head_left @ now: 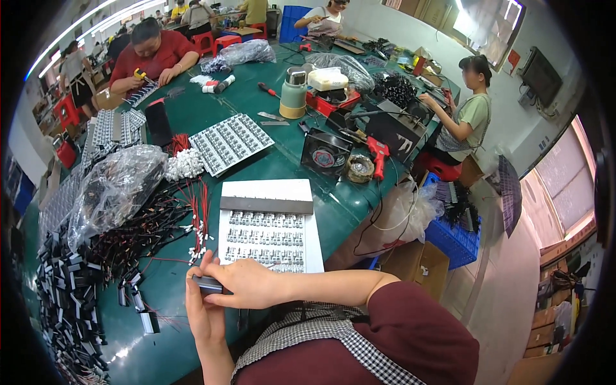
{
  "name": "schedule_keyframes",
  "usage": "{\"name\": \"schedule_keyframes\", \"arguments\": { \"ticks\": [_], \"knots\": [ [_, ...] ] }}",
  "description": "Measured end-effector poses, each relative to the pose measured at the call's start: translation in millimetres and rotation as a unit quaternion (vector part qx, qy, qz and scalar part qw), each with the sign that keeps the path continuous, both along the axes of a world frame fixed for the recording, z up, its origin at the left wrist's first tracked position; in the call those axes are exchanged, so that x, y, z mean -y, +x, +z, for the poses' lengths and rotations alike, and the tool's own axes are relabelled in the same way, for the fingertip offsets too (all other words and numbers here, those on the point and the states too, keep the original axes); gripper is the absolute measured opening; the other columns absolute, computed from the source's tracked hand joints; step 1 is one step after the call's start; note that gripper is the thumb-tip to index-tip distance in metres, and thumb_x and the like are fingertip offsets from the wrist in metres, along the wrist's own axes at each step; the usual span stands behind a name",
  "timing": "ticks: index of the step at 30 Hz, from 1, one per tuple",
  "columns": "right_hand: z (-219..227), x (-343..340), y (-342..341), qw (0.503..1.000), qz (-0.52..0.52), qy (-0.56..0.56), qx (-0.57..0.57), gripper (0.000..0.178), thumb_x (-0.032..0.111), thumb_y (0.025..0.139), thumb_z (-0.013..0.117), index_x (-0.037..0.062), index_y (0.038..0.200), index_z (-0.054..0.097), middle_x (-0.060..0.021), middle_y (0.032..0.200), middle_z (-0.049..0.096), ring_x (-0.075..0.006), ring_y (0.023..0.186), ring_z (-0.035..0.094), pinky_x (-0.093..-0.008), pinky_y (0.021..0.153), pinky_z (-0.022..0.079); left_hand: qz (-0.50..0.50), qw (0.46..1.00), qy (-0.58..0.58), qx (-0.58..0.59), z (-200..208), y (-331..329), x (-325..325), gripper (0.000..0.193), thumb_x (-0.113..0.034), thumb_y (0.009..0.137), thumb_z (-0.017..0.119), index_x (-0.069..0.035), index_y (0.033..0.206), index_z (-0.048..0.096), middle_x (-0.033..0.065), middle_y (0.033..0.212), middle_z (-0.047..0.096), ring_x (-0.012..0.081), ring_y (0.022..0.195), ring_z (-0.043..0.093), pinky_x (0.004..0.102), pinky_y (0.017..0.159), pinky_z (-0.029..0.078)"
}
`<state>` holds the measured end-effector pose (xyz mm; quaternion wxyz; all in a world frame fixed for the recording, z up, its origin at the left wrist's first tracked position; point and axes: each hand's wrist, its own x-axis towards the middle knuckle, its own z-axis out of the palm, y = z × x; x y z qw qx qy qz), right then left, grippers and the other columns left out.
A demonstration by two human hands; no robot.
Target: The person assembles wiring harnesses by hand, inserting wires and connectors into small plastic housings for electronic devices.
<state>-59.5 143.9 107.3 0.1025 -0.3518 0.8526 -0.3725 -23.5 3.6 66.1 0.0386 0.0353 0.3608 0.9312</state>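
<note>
Dark grey and smooth-faced, a small block sits left of the frame's lower centre, gripped between both hands, which meet around it. Its long axis runs nearly left to right, dipping slightly toward the right. The left hand comes up from below, fingers at the block's left end; the right hand reaches in from the right, thumb below the block and fingers above. Both are at the block, so neither is clearly nearer. Just above the right hand, a sheet of small circuit boards lies on the green tabletop, a dark bar across its upper part. Loose blocks lie left of the left hand, and a heap of similar blocks fills the lower left.

Fingers cover both ends of the held block, and its underside is hidden; whether a wire joins it, I cannot tell. The right hand and forearm hide the sheet's lower edge, and the heap fades into the dark fisheye rim.
</note>
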Motion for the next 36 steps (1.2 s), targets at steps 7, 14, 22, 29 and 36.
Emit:
{"name": "schedule_keyframes", "arguments": {
  "ticks": [7,14,22,29,36],
  "knots": [
    [5.3,-2.6,-4.5,0.975,-0.058,-0.182,0.116,0.036,0.035,0.086,0.056,0.0034,0.102,0.049,-0.011,0.069,0.057,-0.0227,0.062,0.057,-0.032,0.057,0.043,0.164,0.971,-0.171,-0.024,3.8,7.2,-0.8,0.043,-0.013,0.087,0.057,-0.002,0.124,0.038,0.0134,0.123,0.045,0.0211,0.109,0.049,0.033,0.094,0.039],
    [11.4,-3.1,0.0,0.968,-0.033,-0.209,0.137,0.036,0.034,0.087,0.057,0.003,0.103,0.047,-0.0094,0.076,0.058,-0.018,0.063,0.055,-0.0287,0.059,0.043,0.214,0.955,-0.194,-0.07,3.4,6.8,-10.3,0.024,-0.003,0.082,0.061,0.003,0.104,0.053,0.0067,0.095,0.055,0.0138,0.089,0.055,0.0249,0.078,0.045],
    [8.4,-3.8,10.9,0.968,-0.031,-0.222,0.115,0.037,0.033,0.086,0.057,0.0029,0.105,0.047,-0.0116,0.079,0.058,-0.0198,0.069,0.058,-0.031,0.064,0.045,0.196,0.935,-0.273,-0.112,11.5,12.5,-18.7,0.014,-0.011,0.085,0.059,0.003,0.086,0.058,0.0035,0.087,0.053,0.0112,0.081,0.051,0.0229,0.076,0.04],
    [0.2,-2.8,-3.5,0.949,0.026,-0.168,0.265,0.041,0.036,0.086,0.058,0.0005,0.104,0.049,-0.0116,0.083,0.059,-0.0178,0.076,0.057,-0.0308,0.069,0.045,0.341,0.879,-0.317,-0.097,13.1,17.5,42.1,0.019,-0.016,0.087,0.058,0.001,0.078,0.059,0.0116,0.086,0.059,0.0122,0.062,0.05,0.0232,0.054,0.039],
    [-20.9,1.5,-18.9,0.965,0.071,-0.059,0.245,0.046,0.037,0.083,0.061,0.0008,0.11,0.053,-0.018,0.099,0.061,-0.0247,0.09,0.061,-0.0333,0.076,0.047,0.418,0.849,-0.308,-0.102,46.7,30.5,95.7,0.014,-0.011,0.089,0.055,0.003,0.086,0.057,0.014,0.082,0.065,0.0171,0.062,0.062,0.0243,0.058,0.048]
  ]
}}
